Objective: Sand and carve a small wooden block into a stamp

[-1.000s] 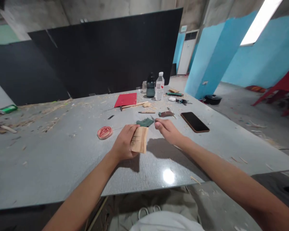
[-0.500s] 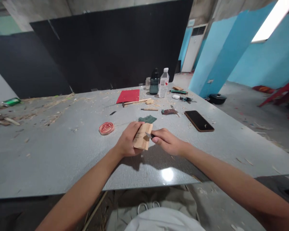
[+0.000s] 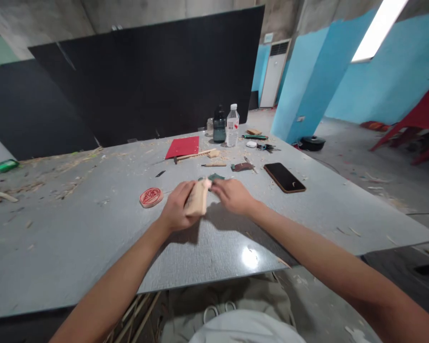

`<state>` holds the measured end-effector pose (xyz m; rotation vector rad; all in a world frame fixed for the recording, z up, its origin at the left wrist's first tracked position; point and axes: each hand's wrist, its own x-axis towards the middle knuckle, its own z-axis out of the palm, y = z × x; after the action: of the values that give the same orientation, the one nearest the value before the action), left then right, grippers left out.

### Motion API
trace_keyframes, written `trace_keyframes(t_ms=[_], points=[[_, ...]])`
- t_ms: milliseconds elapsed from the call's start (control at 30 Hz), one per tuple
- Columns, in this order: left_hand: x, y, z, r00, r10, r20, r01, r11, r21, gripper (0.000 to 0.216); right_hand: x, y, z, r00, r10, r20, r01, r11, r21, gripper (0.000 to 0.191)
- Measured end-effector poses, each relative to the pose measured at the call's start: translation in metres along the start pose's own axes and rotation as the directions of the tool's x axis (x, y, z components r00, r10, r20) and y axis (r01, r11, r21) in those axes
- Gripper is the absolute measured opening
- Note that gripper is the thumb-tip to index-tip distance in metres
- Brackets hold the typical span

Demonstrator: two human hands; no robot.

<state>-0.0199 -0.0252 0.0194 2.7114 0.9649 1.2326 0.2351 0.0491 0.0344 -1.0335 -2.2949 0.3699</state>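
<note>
My left hand (image 3: 176, 207) is wrapped round a pale wooden block (image 3: 197, 199), held on edge just above the grey table (image 3: 93, 238). My right hand (image 3: 232, 195) is closed next to the block's upper right corner, fingers pinched on a small carving knife whose blade is hidden and blurred here. A dark green cloth (image 3: 214, 177) lies just behind both hands. A round red carved disc (image 3: 151, 196) lies left of my left hand.
A black phone (image 3: 284, 177) lies to the right. Farther back are a red sheet (image 3: 183, 147), a wooden-handled tool (image 3: 195, 155), a dark bottle (image 3: 219, 126), a clear water bottle (image 3: 232, 126) and small scraps. Wood shavings litter the left side. Red chairs (image 3: 418, 124) stand at far right.
My right hand came back from beyond the block to its upper right corner, bringing the small blade against the wood. The block has been turned more edge-on. The camera shifted slightly.
</note>
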Motion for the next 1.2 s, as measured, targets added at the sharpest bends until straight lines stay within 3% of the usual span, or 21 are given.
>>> trace_keyframes(t_ms=[67, 100, 200, 300, 433, 533, 667, 933, 1200], points=[[0.0, 0.007, 0.002, 0.99, 0.101, 0.1, -0.095, 0.993, -0.067, 0.085, 0.004, 0.018, -0.013, 0.952, 0.283, -0.116, -0.281, 0.959, 0.034, 0.054], [0.001, 0.009, 0.004, 0.984, 0.114, 0.134, -0.104, 0.991, -0.081, 0.088, 0.004, 0.026, -0.018, 0.926, 0.327, -0.187, -0.327, 0.944, 0.032, 0.053], [0.002, 0.004, 0.009, 0.995, 0.038, 0.09, -0.034, 0.998, -0.046, 0.085, 0.0, 0.03, -0.023, 0.932, 0.26, -0.254, -0.264, 0.964, 0.016, 0.055], [-0.002, -0.01, 0.008, 0.999, -0.049, 0.002, 0.049, 0.996, -0.07, 0.08, -0.008, 0.006, -0.008, 0.994, 0.066, -0.09, -0.066, 0.998, 0.009, 0.058], [-0.008, -0.018, 0.006, 0.992, -0.119, -0.045, 0.113, 0.987, -0.116, 0.081, -0.019, -0.027, 0.007, 0.997, -0.077, 0.022, 0.076, 0.994, 0.078, 0.058], [-0.007, -0.012, 0.011, 0.98, -0.191, -0.061, 0.176, 0.965, -0.193, 0.086, -0.025, -0.033, 0.006, 0.989, -0.14, 0.041, 0.135, 0.984, 0.12, 0.057], [-0.005, -0.002, 0.022, 0.953, -0.302, 0.026, 0.293, 0.896, -0.333, 0.09, -0.026, -0.03, 0.005, 0.981, -0.174, 0.084, 0.161, 0.977, 0.14, 0.053], [-0.008, 0.004, 0.027, 0.923, -0.329, 0.201, 0.385, 0.778, -0.497, 0.074, -0.023, -0.027, 0.012, 0.977, -0.133, 0.165, 0.106, 0.981, 0.16, 0.04], [-0.01, 0.014, 0.044, 0.862, -0.464, 0.203, 0.475, 0.603, -0.641, 0.081, -0.023, -0.036, 0.011, 0.973, -0.118, 0.198, 0.079, 0.978, 0.193, 0.038]])
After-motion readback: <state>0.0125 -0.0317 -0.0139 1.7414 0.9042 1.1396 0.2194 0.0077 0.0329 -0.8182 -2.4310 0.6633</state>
